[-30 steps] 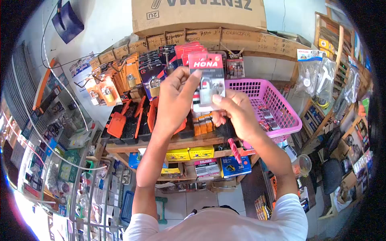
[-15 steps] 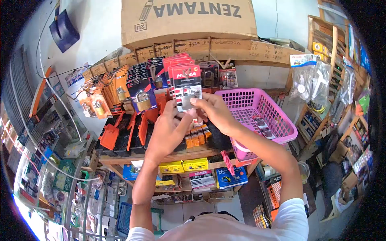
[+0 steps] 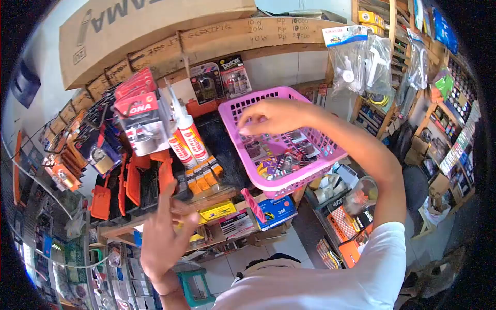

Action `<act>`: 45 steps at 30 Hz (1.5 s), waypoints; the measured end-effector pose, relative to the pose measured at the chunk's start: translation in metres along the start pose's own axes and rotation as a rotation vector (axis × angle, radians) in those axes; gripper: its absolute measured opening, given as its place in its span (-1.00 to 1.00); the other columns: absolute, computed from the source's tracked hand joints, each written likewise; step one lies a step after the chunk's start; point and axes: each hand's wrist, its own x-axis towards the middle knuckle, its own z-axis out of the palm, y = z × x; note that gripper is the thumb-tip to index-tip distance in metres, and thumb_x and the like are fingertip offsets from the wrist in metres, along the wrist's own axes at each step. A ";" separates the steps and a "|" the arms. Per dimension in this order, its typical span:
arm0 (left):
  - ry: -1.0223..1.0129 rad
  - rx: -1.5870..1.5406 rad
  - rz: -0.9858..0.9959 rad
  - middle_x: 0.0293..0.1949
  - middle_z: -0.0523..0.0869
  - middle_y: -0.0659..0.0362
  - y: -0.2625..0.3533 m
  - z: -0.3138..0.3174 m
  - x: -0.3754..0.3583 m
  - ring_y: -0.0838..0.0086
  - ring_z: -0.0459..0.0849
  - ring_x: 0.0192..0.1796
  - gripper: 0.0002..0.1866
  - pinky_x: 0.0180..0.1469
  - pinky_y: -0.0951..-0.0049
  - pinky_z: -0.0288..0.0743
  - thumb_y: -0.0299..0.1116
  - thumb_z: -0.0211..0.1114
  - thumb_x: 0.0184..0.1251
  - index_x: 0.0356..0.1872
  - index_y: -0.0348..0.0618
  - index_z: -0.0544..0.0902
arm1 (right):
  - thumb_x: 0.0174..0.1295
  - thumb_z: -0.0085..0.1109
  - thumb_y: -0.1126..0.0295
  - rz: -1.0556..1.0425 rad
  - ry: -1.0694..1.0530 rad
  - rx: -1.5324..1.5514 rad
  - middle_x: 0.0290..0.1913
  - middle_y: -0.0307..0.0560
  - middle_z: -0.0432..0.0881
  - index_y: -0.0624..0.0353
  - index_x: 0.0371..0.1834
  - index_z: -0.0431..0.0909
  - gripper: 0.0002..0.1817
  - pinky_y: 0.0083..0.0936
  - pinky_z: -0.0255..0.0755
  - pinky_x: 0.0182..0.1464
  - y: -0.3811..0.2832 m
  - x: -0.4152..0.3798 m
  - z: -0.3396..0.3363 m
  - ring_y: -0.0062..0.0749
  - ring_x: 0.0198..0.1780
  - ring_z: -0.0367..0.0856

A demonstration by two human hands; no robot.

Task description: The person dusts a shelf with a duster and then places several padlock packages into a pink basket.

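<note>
My right hand (image 3: 276, 116) is above the pink plastic basket (image 3: 261, 184), fingers loosely curled and apart, with nothing visible in them. Inside the basket lie several small carded packages (image 3: 294, 159). My left hand (image 3: 168, 235) is low in front of the wooden shelf edge, its fingers spread and nothing in it. Beyond it hang red-and-white carded padlocks (image 3: 142, 121), slightly blurred, untouched by either hand. Two white-and-red tubes (image 3: 188, 142) stand beside them, above several small orange boxes (image 3: 204, 175).
Orange-lidded bins (image 3: 135, 181) and more hanging padlocks (image 3: 101, 160) are at the left. A large cardboard box (image 3: 150, 31) sits above the wooden price board (image 3: 227, 39). Bagged white fittings (image 3: 356, 64) hang at the right. A blue 3M box (image 3: 276, 211) lies below the basket.
The view has turned to the right. Both hands have come off the red carded padlocks; my right hand has moved over the basket, and my left hand has dropped back toward me.
</note>
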 end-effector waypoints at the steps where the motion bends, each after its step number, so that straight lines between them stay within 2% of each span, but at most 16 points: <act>1: -0.060 0.039 0.044 -0.26 0.73 -0.04 0.001 0.006 -0.001 0.09 0.76 -0.26 -0.22 -0.21 0.22 0.61 -0.11 0.36 0.28 0.39 -0.28 0.24 | 0.36 0.12 -0.03 -0.026 -0.007 -0.214 -0.16 -0.01 0.72 0.12 0.03 0.61 -0.55 -0.32 0.55 -0.12 0.022 -0.002 -0.004 -0.30 -0.15 0.68; 3: -0.146 0.137 0.046 -0.13 0.70 -0.09 0.012 0.017 0.003 0.05 0.74 -0.13 -0.21 -0.12 0.19 0.60 -0.07 0.38 0.24 0.37 -0.29 0.27 | 0.26 0.18 -0.10 0.179 -0.058 -0.443 -0.05 0.10 0.69 0.10 0.03 0.62 -0.48 -0.16 0.51 0.03 0.053 -0.010 -0.010 -0.06 -0.01 0.66; 5: -0.195 0.164 0.446 -0.03 0.65 -0.14 0.016 0.036 0.013 -0.01 0.68 0.00 -0.23 -0.02 0.20 0.57 -0.03 0.37 0.24 0.34 -0.31 0.32 | 0.21 0.22 -0.10 0.279 -0.147 -0.546 -0.04 0.10 0.69 0.09 0.04 0.62 -0.47 -0.14 0.50 0.04 0.103 -0.008 -0.008 -0.04 0.01 0.65; 6: -0.289 0.095 0.410 0.18 0.50 -0.22 0.016 0.047 0.017 -0.08 0.50 0.26 -0.23 0.18 0.08 0.45 0.05 0.32 0.28 0.34 -0.29 0.34 | 0.16 0.25 -0.09 0.378 -0.227 -0.657 -0.03 0.11 0.68 0.07 0.04 0.62 -0.46 -0.12 0.49 0.06 0.121 -0.005 -0.006 -0.02 0.03 0.64; 7: -0.291 0.089 0.407 0.18 0.50 -0.22 0.021 0.056 0.020 -0.08 0.50 0.26 -0.23 0.18 0.08 0.45 0.05 0.32 0.28 0.34 -0.29 0.34 | 0.16 0.25 -0.09 0.379 -0.235 -0.656 -0.03 0.11 0.68 0.07 0.04 0.62 -0.46 -0.12 0.49 0.06 0.138 -0.002 -0.005 -0.02 0.03 0.64; 9: -0.318 0.265 0.430 0.38 0.32 -0.15 0.032 0.075 0.023 -0.11 0.20 0.47 -0.18 0.42 -0.03 0.15 0.11 0.33 0.23 0.37 -0.22 0.33 | 0.09 0.33 0.00 0.478 -0.386 -0.586 -0.02 0.10 0.68 0.04 0.06 0.62 -0.48 -0.12 0.48 0.08 0.161 0.004 -0.002 -0.02 0.06 0.63; 10: -0.390 0.272 0.397 0.45 0.18 -0.16 0.036 0.082 0.027 -0.17 0.07 0.51 -0.18 0.44 -0.07 0.09 0.19 0.24 0.27 0.38 -0.20 0.33 | 0.09 0.33 0.00 0.473 -0.396 -0.580 -0.02 0.10 0.68 0.04 0.06 0.62 -0.48 -0.12 0.48 0.08 0.176 0.009 0.001 -0.02 0.06 0.63; 13: -0.424 0.310 0.399 0.45 0.16 -0.20 0.037 0.102 0.027 -0.16 0.08 0.51 -0.17 0.45 -0.05 0.09 0.21 0.20 0.29 0.42 -0.16 0.29 | -0.06 0.47 0.05 0.460 -0.526 -0.650 -0.02 0.07 0.68 0.04 0.12 0.58 -0.36 -0.12 0.46 0.09 0.211 0.016 0.011 -0.02 0.07 0.63; 16: -0.445 0.333 0.373 0.48 0.09 -0.23 0.041 0.105 0.025 -0.17 0.04 0.52 -0.17 0.44 -0.05 0.09 0.22 0.18 0.31 0.43 -0.16 0.27 | -0.35 0.66 0.02 0.376 -0.667 -0.691 0.20 -0.03 0.60 0.05 0.37 0.35 0.08 -0.19 0.43 0.22 0.230 0.019 0.017 -0.03 0.24 0.53; 23: -0.460 0.342 0.334 0.50 0.04 -0.22 0.036 0.103 0.017 -0.19 0.06 0.51 -0.19 0.44 -0.07 0.08 0.22 0.16 0.33 0.44 -0.13 0.27 | -0.48 0.71 0.05 0.312 -0.690 -0.556 0.18 -0.08 0.62 0.00 0.35 0.37 0.13 -0.21 0.45 0.19 0.267 0.028 0.025 -0.09 0.22 0.56; 25: -0.456 0.332 0.338 0.50 0.04 -0.22 0.034 0.105 0.017 -0.19 0.07 0.51 -0.19 0.44 -0.08 0.09 0.22 0.16 0.33 0.43 -0.13 0.27 | -0.53 0.71 0.09 0.359 -0.596 -0.514 0.12 -0.06 0.65 0.01 0.32 0.40 0.12 -0.23 0.49 0.13 0.256 0.023 0.024 -0.10 0.16 0.60; 29: -0.460 0.351 0.318 0.49 0.04 -0.23 0.034 0.106 0.015 -0.21 0.11 0.49 -0.19 0.44 -0.08 0.11 0.21 0.16 0.33 0.42 -0.15 0.28 | -0.54 0.70 0.11 0.490 -0.674 -0.618 0.09 -0.03 0.66 0.04 0.28 0.42 0.10 -0.24 0.50 0.10 0.235 0.030 0.023 -0.09 0.14 0.61; 32: -0.461 0.344 0.326 0.49 0.04 -0.24 0.035 0.105 0.013 -0.21 0.12 0.48 -0.19 0.44 -0.08 0.10 0.21 0.16 0.33 0.42 -0.16 0.28 | -0.54 0.67 0.08 0.420 -0.578 -0.690 0.07 -0.04 0.67 0.04 0.23 0.46 0.04 -0.25 0.52 0.06 0.254 0.030 0.028 -0.08 0.16 0.59; 37: -0.428 0.350 0.329 0.49 0.05 -0.23 0.034 0.111 0.018 -0.21 0.10 0.49 -0.21 0.45 -0.07 0.09 0.21 0.18 0.32 0.38 -0.18 0.35 | -0.55 0.65 0.01 0.226 -0.328 -0.812 0.04 0.13 0.65 0.19 0.14 0.51 0.01 -0.17 0.36 0.28 0.235 0.018 0.024 -0.03 0.22 0.53; 38: -0.401 0.344 0.325 0.49 0.05 -0.23 0.035 0.113 0.019 -0.21 0.09 0.49 -0.22 0.46 -0.07 0.09 0.21 0.19 0.31 0.35 -0.20 0.38 | -0.43 0.60 0.04 0.307 -0.425 -0.795 0.26 0.30 0.40 0.19 0.31 0.33 0.09 -0.06 0.17 0.38 0.219 0.018 0.018 0.20 0.37 0.27; 45: -0.340 0.348 0.313 0.48 0.03 -0.27 0.035 0.120 0.022 -0.29 0.00 0.50 -0.23 0.46 -0.13 0.04 0.23 0.21 0.27 0.30 -0.17 0.44 | -0.33 0.59 0.20 0.234 -0.118 -0.730 0.35 0.28 0.27 0.17 0.40 0.22 0.10 0.03 0.11 0.42 0.166 -0.010 0.004 0.22 0.41 0.22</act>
